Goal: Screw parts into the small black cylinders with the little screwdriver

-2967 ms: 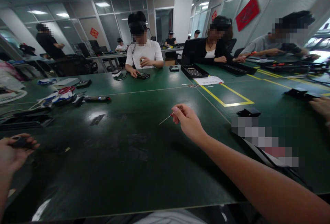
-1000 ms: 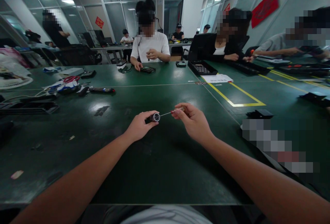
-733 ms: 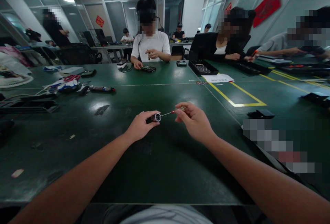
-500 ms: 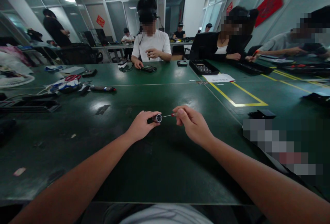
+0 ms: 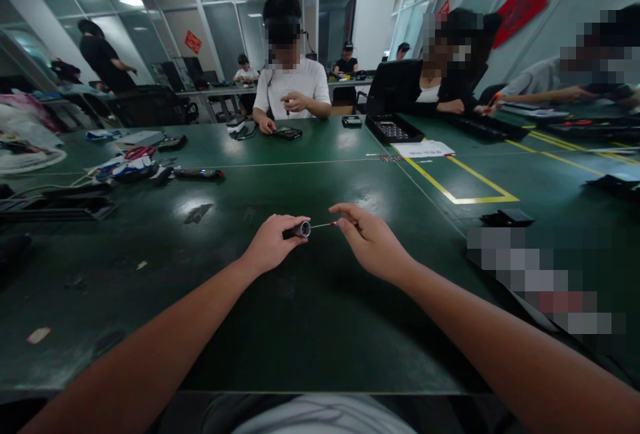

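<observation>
The left hand (image 5: 273, 247) is closed around a small dark cylinder with a silvery round end (image 5: 301, 229), held just above the green table (image 5: 300, 327). The step in hand looks like working a tool into that end; next it likely needs a steady, aligned push. The right hand (image 5: 373, 244) pinches a thin red-handled screwdriver (image 5: 334, 224), its tip touching the cylinder's end, between the two hands.

cylinder (image 5: 301, 229) left of screwdriver (image 5: 334, 224), above table (image 5: 280, 327)
</observation>
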`<state>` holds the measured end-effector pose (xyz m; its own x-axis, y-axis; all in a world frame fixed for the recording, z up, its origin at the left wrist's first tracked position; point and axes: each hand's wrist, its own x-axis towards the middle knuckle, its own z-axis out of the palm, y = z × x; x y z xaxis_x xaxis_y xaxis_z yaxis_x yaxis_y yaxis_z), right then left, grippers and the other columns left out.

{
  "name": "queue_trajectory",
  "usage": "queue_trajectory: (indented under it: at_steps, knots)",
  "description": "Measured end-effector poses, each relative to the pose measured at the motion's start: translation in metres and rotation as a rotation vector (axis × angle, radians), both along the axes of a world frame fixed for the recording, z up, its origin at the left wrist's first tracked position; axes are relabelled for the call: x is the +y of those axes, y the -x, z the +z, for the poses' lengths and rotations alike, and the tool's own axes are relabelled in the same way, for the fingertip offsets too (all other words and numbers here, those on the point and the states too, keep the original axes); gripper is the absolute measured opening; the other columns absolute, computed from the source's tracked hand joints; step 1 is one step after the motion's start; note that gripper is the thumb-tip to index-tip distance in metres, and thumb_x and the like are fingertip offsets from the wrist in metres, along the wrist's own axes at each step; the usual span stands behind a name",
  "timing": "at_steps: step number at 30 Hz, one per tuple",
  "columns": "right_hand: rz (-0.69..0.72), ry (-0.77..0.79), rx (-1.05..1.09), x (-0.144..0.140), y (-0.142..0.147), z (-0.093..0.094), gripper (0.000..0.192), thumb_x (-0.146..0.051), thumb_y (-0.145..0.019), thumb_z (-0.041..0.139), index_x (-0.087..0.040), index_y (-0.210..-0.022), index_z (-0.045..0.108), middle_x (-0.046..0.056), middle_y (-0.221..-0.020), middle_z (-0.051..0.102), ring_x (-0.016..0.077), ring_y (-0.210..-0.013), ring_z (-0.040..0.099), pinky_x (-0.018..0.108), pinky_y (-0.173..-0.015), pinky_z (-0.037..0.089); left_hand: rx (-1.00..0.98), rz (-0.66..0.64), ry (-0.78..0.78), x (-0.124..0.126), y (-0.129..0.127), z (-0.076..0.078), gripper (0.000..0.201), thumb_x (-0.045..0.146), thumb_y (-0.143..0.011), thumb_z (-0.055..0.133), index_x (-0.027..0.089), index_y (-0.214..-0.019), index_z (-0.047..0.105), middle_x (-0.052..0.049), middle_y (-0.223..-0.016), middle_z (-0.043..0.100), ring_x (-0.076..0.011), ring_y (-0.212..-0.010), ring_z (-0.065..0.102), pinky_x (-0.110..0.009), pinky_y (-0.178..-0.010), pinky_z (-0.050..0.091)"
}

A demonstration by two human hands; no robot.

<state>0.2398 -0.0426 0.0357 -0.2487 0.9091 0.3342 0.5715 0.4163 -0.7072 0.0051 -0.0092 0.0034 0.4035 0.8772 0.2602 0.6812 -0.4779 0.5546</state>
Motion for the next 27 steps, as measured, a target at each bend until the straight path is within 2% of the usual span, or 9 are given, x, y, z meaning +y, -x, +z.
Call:
queue_trajectory:
  at_steps: [3,5,8,10,15,19,21,24,27]
  knots:
    - [-0.029,0.029,0.025,0.0019,-0.001,-0.0002,0.036,-0.036,-0.101,0.042,-0.02,-0.125,0.063,0.005,-0.088,0.07,0.0192,-0.074,0.063,0.032,-0.066,0.045,0.008,-0.017,-0.004,-0.0004,-0.0009,0.0003,0.039,0.024,-0.086,0.072,0.028,-0.125,0.067,-0.002,-0.111,0.073,-0.0236,-0.101,0.061,-0.043,-0.095,0.041]
    - [-0.059,0.028,0.013,0.0035,-0.0012,0.0004,0.04,-0.043,-0.103,0.037,-0.02,-0.118,0.067,0.005,-0.084,0.071,0.0198,-0.073,0.064,0.033,-0.066,0.044,0.012,-0.026,-0.004,-0.0011,-0.0021,0.0001,0.04,0.025,-0.087,0.072,0.029,-0.126,0.067,-0.002,-0.111,0.073,-0.0234,-0.101,0.061,-0.044,-0.096,0.041]
    - [-0.078,0.007,-0.023,0.005,-0.0007,0.0018,0.039,-0.039,-0.103,0.038,-0.02,-0.109,0.07,0.006,-0.089,0.074,0.0214,-0.08,0.067,0.034,-0.071,0.046,0.018,-0.031,-0.004,-0.0018,-0.0033,-0.0011,0.041,0.024,-0.086,0.073,0.028,-0.125,0.067,-0.001,-0.112,0.073,-0.0232,-0.102,0.061,-0.044,-0.097,0.04]
    - [-0.061,0.004,-0.032,0.0047,-0.0001,0.0026,0.034,-0.033,-0.101,0.041,-0.021,-0.117,0.068,0.006,-0.093,0.075,0.0219,-0.083,0.068,0.034,-0.073,0.046,0.022,-0.039,-0.013,-0.0016,-0.0033,-0.0027,0.041,0.023,-0.084,0.075,0.028,-0.124,0.068,-0.002,-0.11,0.073,-0.0231,-0.102,0.061,-0.044,-0.097,0.04]
    - [0.015,-0.001,-0.085,0.0001,0.0004,0.0029,0.038,-0.028,-0.099,0.045,-0.02,-0.135,0.057,0.005,-0.088,0.072,0.0184,-0.065,0.06,0.033,-0.063,0.044,0.006,-0.027,-0.016,0.0003,-0.0004,-0.0041,0.04,0.022,-0.084,0.074,0.028,-0.124,0.068,-0.002,-0.109,0.073,-0.0231,-0.1,0.062,-0.042,-0.093,0.042]
    - [0.087,-0.005,-0.055,-0.0027,0.0002,0.0037,0.04,-0.025,-0.099,0.046,-0.019,-0.137,0.054,0.006,-0.094,0.071,0.0187,-0.076,0.062,0.034,-0.071,0.047,-0.005,-0.007,-0.01,0.0003,0.0006,-0.0008,0.04,0.021,-0.085,0.073,0.028,-0.124,0.068,-0.003,-0.109,0.073,-0.0234,-0.099,0.062,-0.042,-0.093,0.042]
    - [0.075,0.024,-0.055,-0.0026,-0.0005,0.0046,0.039,-0.028,-0.099,0.046,-0.019,-0.136,0.055,0.006,-0.093,0.071,0.0188,-0.077,0.063,0.033,-0.071,0.047,0.002,-0.007,-0.001,-0.0004,0.0002,0.0006,0.039,0.021,-0.085,0.072,0.028,-0.124,0.068,-0.003,-0.109,0.073,-0.0238,-0.1,0.062,-0.044,-0.095,0.042]
    - [0.007,0.071,-0.071,0.0002,-0.0019,0.0048,0.04,-0.04,-0.103,0.039,-0.02,-0.131,0.059,0.005,-0.087,0.071,0.0201,-0.076,0.065,0.034,-0.068,0.046,0.004,-0.011,0.008,-0.0017,-0.0005,0.0015,0.039,0.022,-0.086,0.071,0.028,-0.125,0.068,-0.003,-0.11,0.073,-0.0237,-0.101,0.062,-0.045,-0.097,0.041]
    - [-0.02,0.058,-0.078,0.0045,-0.0028,0.0038,0.039,-0.039,-0.104,0.035,-0.021,-0.12,0.066,0.007,-0.095,0.074,0.0217,-0.084,0.067,0.035,-0.073,0.046,0.005,-0.011,0.002,-0.0023,-0.0005,0.0009,0.04,0.024,-0.086,0.072,0.029,-0.125,0.067,-0.003,-0.111,0.073,-0.0235,-0.101,0.061,-0.045,-0.098,0.042]
